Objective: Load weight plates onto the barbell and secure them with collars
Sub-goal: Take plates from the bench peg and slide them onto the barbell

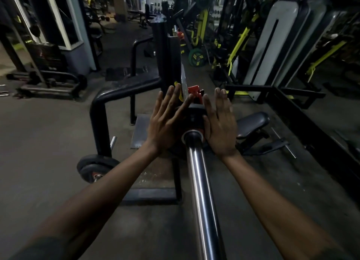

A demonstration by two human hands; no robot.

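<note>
Here, in the head view, the chrome sleeve of the barbell (201,191) runs from the near edge away toward the rack upright (167,51). A black weight plate (193,116) sits on the sleeve at its far end, and both hands lie flat against its near face. The left hand (165,121) is spread wide, fingers straight, on the plate's left side; the right hand (220,123) is likewise flat with its fingers together on the right side. Neither curls around anything. Just beyond the plate a red collar (194,93) shows on the bar, though whether it is clamped cannot be told. Another black plate (93,169) rests on a low peg of the rack at near left. The step in hand looks like seating the plate, pressing it along the sleeve with both palms. The next move likely calls for an even push until it sits flush, then fitting a collar against its near face.
</note>
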